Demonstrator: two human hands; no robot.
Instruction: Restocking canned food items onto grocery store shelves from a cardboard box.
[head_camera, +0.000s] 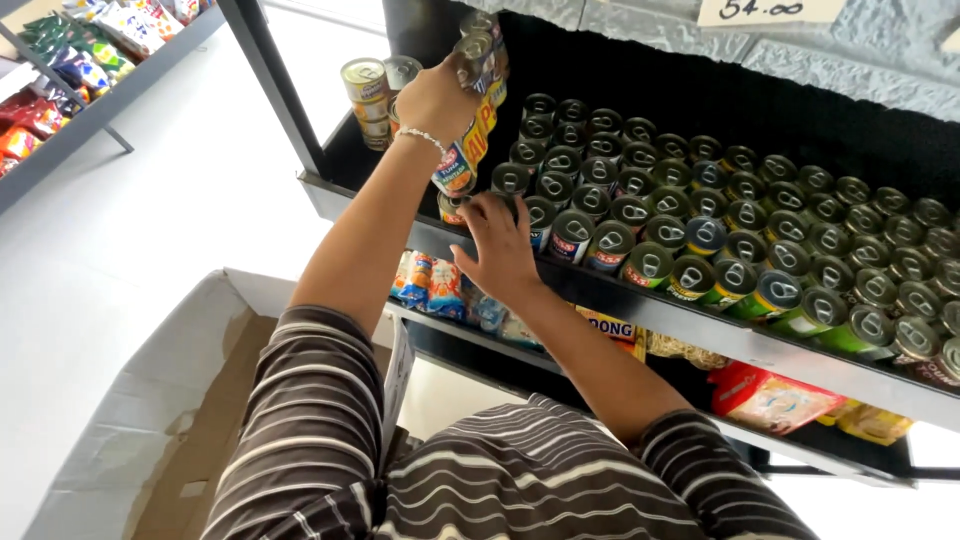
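Observation:
My left hand (435, 100), with a bead bracelet on the wrist, grips a tall stack of tins (470, 110) that leans to the right at the left end of a black shelf (690, 325). My right hand (497, 245) rests with spread fingers on the bottom tin of that stack (452, 208) at the shelf's front edge. To the right of both hands stand several rows of tins (720, 220) with ring-pull lids, blue-labelled ones near my hand and green-labelled ones farther right.
Two more stacked tins (368, 100) stand at the shelf's far left. A lower shelf holds colourful packets (770, 400). An open cardboard box (180, 400) sits on the floor below my left arm. Another rack of snack packets (70, 60) stands at the upper left.

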